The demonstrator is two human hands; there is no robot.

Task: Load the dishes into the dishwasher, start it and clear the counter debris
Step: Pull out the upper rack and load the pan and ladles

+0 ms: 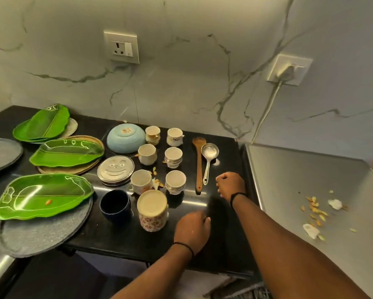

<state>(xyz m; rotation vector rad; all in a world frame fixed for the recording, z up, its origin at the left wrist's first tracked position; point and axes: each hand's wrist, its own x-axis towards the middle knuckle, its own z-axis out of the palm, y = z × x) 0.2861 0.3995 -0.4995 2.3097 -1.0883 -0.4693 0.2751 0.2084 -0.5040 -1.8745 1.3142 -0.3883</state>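
On the black counter [224, 244] stand several small white cups [175, 182], a floral mug [152, 214], a dark mug [115, 205], an upturned blue bowl [125, 138] and a steel lid [116, 169]. Green leaf-shaped plates [43, 195] lie on grey round plates [43, 231] at the left. A wooden spoon [199, 160] and a steel ladle [209, 152] lie side by side. My right hand [231, 184] is a fist just right of the ladle's handle end and holds nothing I can see. My left hand [192, 229] rests low on the counter beside the floral mug, its fingers hidden.
Peel scraps and crumpled white bits [317, 212] lie on the steel surface at the right. A few scraps [156, 182] sit among the cups. Marble walls with a socket [122, 47] and a plugged cable [267, 108] close the corner. A wire rack [256, 292] shows below the counter edge.
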